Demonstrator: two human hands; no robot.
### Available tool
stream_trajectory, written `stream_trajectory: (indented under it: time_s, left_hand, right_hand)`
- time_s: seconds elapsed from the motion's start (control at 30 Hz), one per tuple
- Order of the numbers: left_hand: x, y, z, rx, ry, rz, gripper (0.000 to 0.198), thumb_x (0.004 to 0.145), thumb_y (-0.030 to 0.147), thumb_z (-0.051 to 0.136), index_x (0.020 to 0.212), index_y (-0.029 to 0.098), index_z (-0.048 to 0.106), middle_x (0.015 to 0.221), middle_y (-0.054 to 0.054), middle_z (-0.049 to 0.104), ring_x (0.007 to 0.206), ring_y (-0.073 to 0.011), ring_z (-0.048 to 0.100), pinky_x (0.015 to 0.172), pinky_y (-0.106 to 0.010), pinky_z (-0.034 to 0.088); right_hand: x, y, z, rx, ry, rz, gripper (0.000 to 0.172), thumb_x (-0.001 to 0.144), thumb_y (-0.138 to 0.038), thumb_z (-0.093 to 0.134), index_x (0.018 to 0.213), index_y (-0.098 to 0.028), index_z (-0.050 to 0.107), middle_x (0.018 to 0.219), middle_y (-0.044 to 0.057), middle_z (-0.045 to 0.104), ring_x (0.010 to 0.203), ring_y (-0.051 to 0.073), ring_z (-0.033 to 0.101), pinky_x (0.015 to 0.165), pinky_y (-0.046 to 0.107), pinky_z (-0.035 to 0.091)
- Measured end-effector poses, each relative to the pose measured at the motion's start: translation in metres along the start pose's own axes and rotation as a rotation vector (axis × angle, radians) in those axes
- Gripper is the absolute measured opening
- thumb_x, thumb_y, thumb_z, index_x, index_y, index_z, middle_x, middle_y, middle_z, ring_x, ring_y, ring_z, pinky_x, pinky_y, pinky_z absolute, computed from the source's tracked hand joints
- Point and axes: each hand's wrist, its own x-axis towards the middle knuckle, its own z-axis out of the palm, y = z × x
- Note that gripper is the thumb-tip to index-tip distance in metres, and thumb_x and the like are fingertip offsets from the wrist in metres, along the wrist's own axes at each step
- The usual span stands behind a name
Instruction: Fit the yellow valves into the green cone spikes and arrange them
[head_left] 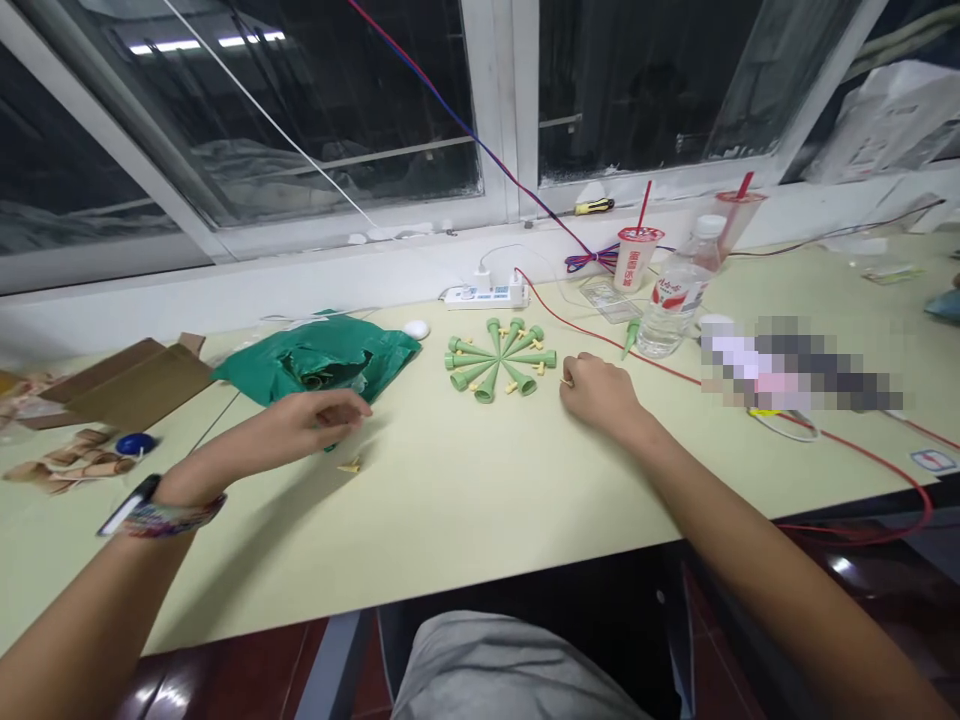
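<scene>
Several green plastic watering spikes (487, 384) lie in a ring on the table, tips toward the centre. Small yellow plastic valves (511, 387) lie between and beside them. Just right of the ring, my right hand (600, 392) is closed near the tabletop, fingertips pinched; a bit of pale yellow shows there, apparently a small valve. My left hand (322, 425) hovers at the front of a torn green plastic bag (382, 352), thumb and fingers apart, holding nothing visible. Below its fingertips rests another yellow valve (350, 466). One more green spike (631, 338) lies near the water bottle (671, 300).
Behind the ring are a white power strip (487, 296) and a white round object (416, 328). A red cable (592, 337) crosses the right side. A lidded cup (636, 262) stands by the bottle. At left are a cardboard box (142, 385) and wooden pieces with a blue ball (136, 444).
</scene>
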Motion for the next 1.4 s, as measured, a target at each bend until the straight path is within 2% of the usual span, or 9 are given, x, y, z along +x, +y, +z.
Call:
stream_trajectory:
  time_s: [0.03,0.13,0.37,0.53,0.73,0.9,0.97,1.13,1.4]
  left_hand:
    - [-0.008,-0.006,0.0,0.062,-0.111,0.02,0.037,0.073,0.055,0.076,0.101,0.03,0.08,0.095,-0.006,0.078,0.083,-0.028,0.071,0.075,-0.035,0.058]
    - [-0.025,-0.022,0.005,0.132,-0.165,0.058,0.04,0.073,0.057,0.077,0.104,0.032,0.079,0.103,-0.006,0.078,0.091,-0.0294,0.071,0.076,-0.034,0.058]
    - [-0.034,-0.021,0.029,0.09,-0.114,0.1,0.033,0.084,0.057,0.068,0.097,0.028,0.079,0.099,-0.009,0.078,0.085,-0.0291,0.071,0.074,-0.036,0.058]
    - [-0.023,-0.005,0.047,0.086,-0.1,0.261,0.026,0.091,0.052,0.063,0.094,0.03,0.077,0.101,-0.008,0.074,0.087,-0.0268,0.071,0.075,-0.033,0.057]
    - [-0.01,0.042,0.082,0.033,-0.17,0.472,0.021,0.1,0.036,0.057,0.101,0.026,0.075,0.107,-0.007,0.07,0.092,-0.0212,0.069,0.081,-0.03,0.053]
    - [-0.002,0.07,0.106,0.016,-0.163,0.588,0.024,0.104,0.03,0.051,0.104,0.024,0.074,0.11,-0.007,0.068,0.097,-0.0201,0.067,0.082,-0.03,0.051]
    - [0.0,0.074,0.111,0.004,-0.146,0.612,0.023,0.104,0.028,0.051,0.104,0.024,0.074,0.11,-0.008,0.069,0.099,-0.0206,0.067,0.084,-0.031,0.052]
    - [0.0,0.073,0.114,-0.066,-0.109,0.614,0.019,0.101,0.027,0.056,0.102,0.024,0.074,0.107,-0.008,0.072,0.103,-0.0229,0.067,0.086,-0.033,0.054]
    - [-0.004,0.074,0.122,-0.176,-0.105,0.589,0.017,0.1,0.03,0.06,0.101,0.025,0.076,0.106,-0.007,0.075,0.098,-0.0216,0.071,0.088,-0.032,0.057]
  right_hand:
    - [0.0,0.0,0.0,-0.001,-0.001,-0.003,0.018,0.096,-0.019,0.049,0.102,-0.019,0.066,0.109,0.01,0.068,0.091,0.024,0.068,0.068,0.031,0.04]
    - [0.0,-0.001,-0.001,-0.008,-0.002,-0.004,0.019,0.096,-0.02,0.05,0.104,-0.019,0.067,0.11,0.01,0.068,0.092,0.024,0.068,0.067,0.031,0.04]
    - [0.001,0.002,-0.002,-0.033,-0.004,0.049,0.024,0.096,-0.018,0.049,0.111,-0.017,0.068,0.114,0.013,0.067,0.095,0.026,0.069,0.071,0.033,0.043]
    - [0.002,0.006,-0.004,-0.036,-0.012,0.093,0.028,0.097,-0.017,0.049,0.117,-0.016,0.069,0.117,0.016,0.066,0.099,0.026,0.069,0.076,0.033,0.046]
    - [0.001,0.007,-0.003,-0.009,0.015,0.097,0.027,0.099,-0.026,0.051,0.116,-0.017,0.069,0.116,0.015,0.067,0.099,0.027,0.069,0.078,0.034,0.048]
    - [0.014,0.026,-0.009,-0.068,0.22,0.215,0.038,0.107,-0.032,0.038,0.124,-0.015,0.068,0.122,0.019,0.066,0.102,0.029,0.07,0.083,0.036,0.049]
    - [0.021,0.039,-0.01,-0.118,0.245,0.276,0.038,0.106,-0.024,0.037,0.126,-0.013,0.068,0.123,0.021,0.065,0.103,0.03,0.071,0.083,0.036,0.05]
    - [0.031,0.061,-0.005,-0.171,0.133,0.332,0.036,0.103,-0.021,0.043,0.122,-0.009,0.071,0.12,0.024,0.066,0.105,0.032,0.071,0.085,0.037,0.05]
    - [0.032,0.064,0.002,-0.178,0.159,0.336,0.039,0.103,-0.017,0.043,0.136,-0.013,0.062,0.122,0.023,0.065,0.107,0.031,0.07,0.087,0.038,0.05]
